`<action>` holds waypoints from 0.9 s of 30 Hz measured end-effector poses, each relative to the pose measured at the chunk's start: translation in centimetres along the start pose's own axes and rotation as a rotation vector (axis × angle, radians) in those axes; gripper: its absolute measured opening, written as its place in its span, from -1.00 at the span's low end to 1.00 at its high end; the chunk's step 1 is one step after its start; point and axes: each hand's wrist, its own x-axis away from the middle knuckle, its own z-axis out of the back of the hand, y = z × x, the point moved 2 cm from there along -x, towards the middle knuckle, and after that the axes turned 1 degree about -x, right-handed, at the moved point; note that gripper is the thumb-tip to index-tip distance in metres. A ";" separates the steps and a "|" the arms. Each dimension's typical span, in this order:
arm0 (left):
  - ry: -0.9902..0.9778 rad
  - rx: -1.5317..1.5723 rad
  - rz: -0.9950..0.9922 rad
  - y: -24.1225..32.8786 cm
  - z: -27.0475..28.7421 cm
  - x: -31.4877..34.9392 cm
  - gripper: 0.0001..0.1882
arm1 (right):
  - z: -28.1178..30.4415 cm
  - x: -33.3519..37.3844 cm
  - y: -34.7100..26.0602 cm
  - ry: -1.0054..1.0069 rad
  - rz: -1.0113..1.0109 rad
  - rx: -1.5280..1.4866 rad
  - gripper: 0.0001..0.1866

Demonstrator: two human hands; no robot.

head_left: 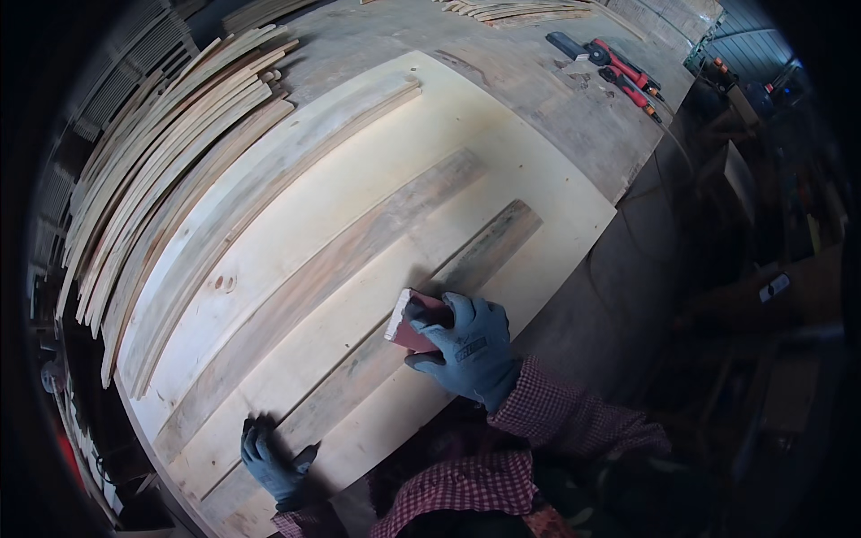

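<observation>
My right hand (471,348), in a blue-grey work glove with dark fingertips, holds a block wrapped in reddish-brown sandpaper (414,334). The block rests on a long, grey-stained wooden plank (354,390). Near that plank's lower-left end, my left hand (273,466) wears a matching glove. Its fingers lie at one edge of the plank and its thumb at the other, so the hand spans the width. Another stained plank (332,251) lies alongside, on the same pale wooden board (502,134). Contact under the left fingertips is partly hidden.
A narrow strip (278,170) lies near the board's far left edge. Stacked slats (170,161) stand to the left. Red-and-black tools (628,76) lie on the worktable (520,67) at the far right. More slats (516,11) sit at the back.
</observation>
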 end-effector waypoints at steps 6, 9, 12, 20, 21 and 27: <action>0.039 0.037 0.007 0.6 -0.5 0.3 -0.09 | 5.9 -5.1 14.8 0.039 -0.500 0.378 -0.29; 0.046 0.023 0.008 0.5 -0.3 0.2 -0.09 | 5.9 -5.9 14.2 0.026 -0.612 0.412 -0.29; 0.050 0.014 0.031 0.9 -0.5 0.2 -0.10 | 2.5 -3.4 8.2 0.127 -0.355 0.335 -0.34; 0.011 0.004 0.040 0.7 -0.2 0.3 -0.11 | 2.0 -2.3 3.8 0.122 -0.035 0.148 -0.34; 0.024 0.007 0.037 0.7 -0.1 0.5 -0.11 | 2.9 -3.5 6.8 0.022 -0.237 0.202 -0.37; 0.065 0.020 0.022 0.6 -0.8 0.4 -0.09 | 5.1 -5.5 12.3 0.032 -0.548 0.479 -0.28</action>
